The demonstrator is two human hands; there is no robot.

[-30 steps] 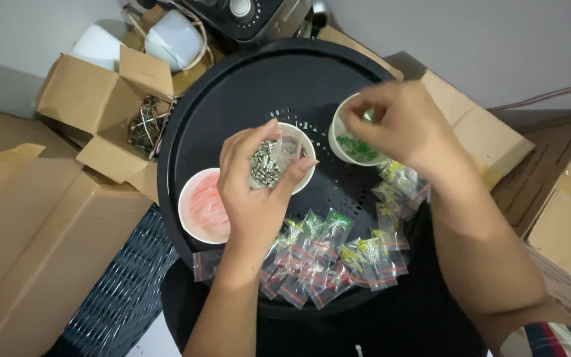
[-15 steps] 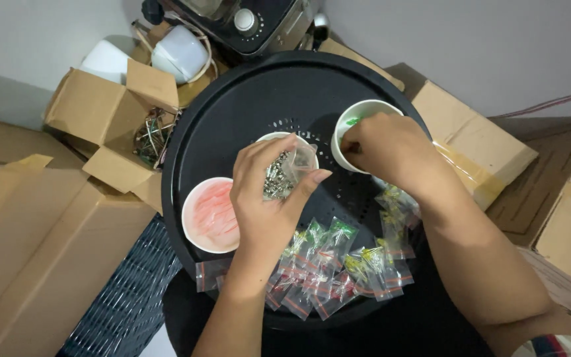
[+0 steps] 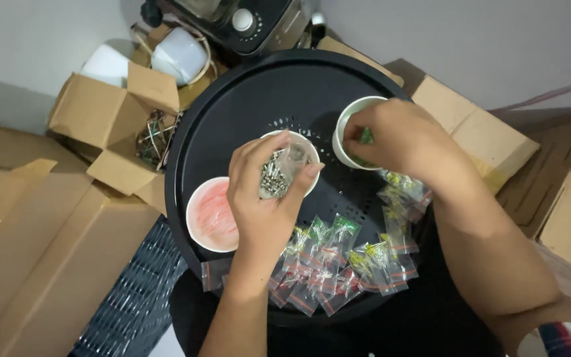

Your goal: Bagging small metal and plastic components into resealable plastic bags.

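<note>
Along the left edge of the frame lay flat cardboard boxes, and in the upper left an opened carton showed a tangle of wires inside. Below those, at the lower left, a dark woven basket sat just beside the round black tray that served as my worktop.

On the tray's left part stood a white cup of red pieces. Just to its right my left hand came up from the bottom of the frame, its grip clenched on a small clear bag holding silvery metal bits. I held that bag over the middle white cup, most of which my fingers hid.

Right of centre, in the upper middle of the frame, stood the white cup of green pieces. My right hand reached in from the right and covered much of its mouth, fingertips pinched on a green piece at the rim.

Across the lower middle of the tray, a row of small clear packets lay overlapping, some with red pieces, some with green and yellow; a few more trailed up the right side under my right forearm.

At the top centre a dark appliance with a white knob touched the tray's far edge. More cardboard boxes filled the right side of the frame.
</note>
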